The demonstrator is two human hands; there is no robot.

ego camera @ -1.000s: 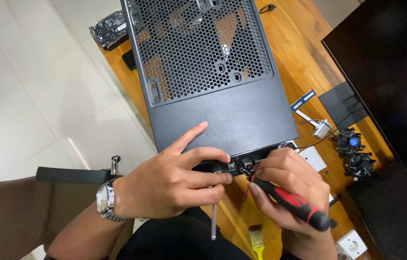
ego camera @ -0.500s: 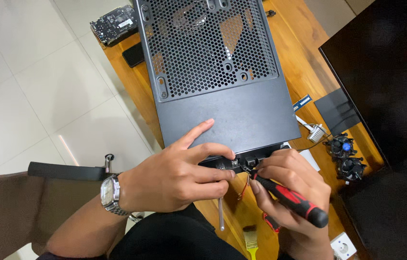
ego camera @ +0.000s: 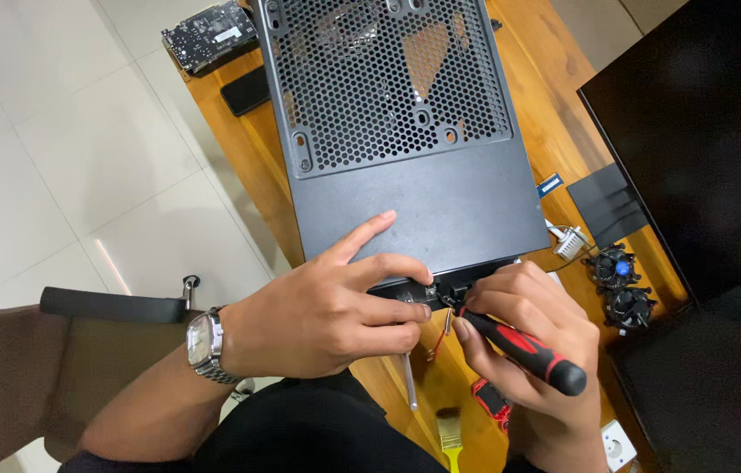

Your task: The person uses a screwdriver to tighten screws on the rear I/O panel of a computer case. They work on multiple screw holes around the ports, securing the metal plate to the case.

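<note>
One black PC case point(ego camera: 414, 201) lies flat on the wooden counter point(ego camera: 563, 96), perforated panel up, its near edge right at both hands. Left hand point(ego camera: 326, 307), w/ wristwatch point(ego camera: 204, 343), is pressed on the case's near edge: index finger stretched out over the panel, other fingers curled down on the rim, clamped on the edge. Right hand point(ego camera: 528, 337) is clenched round one red-and-black screwdriver point(ego camera: 519, 349), tip aimed at the case's near edge between the two hands; the tip itself is too small to make out.

Counts: 2 round cooler fans point(ego camera: 620, 285) at the right, one just behind the other; 1 dark flat panel point(ego camera: 607, 206) beside them; 1 graphics card point(ego camera: 210, 35) at the far-left corner of the counter; 1 phone point(ego camera: 246, 89) just in front of it; 1 yellow-handled brush point(ego camera: 449, 438) and 1 thin metal rod point(ego camera: 409, 381) near the front edge.

Room: case takes most of the counter's width; narrow bare strip along the left edge, wider strip at right before the large black slab point(ego camera: 703, 131). Tiled floor point(ego camera: 63, 158) open at left. Chair arm point(ego camera: 112, 305) just left of the wrist.
</note>
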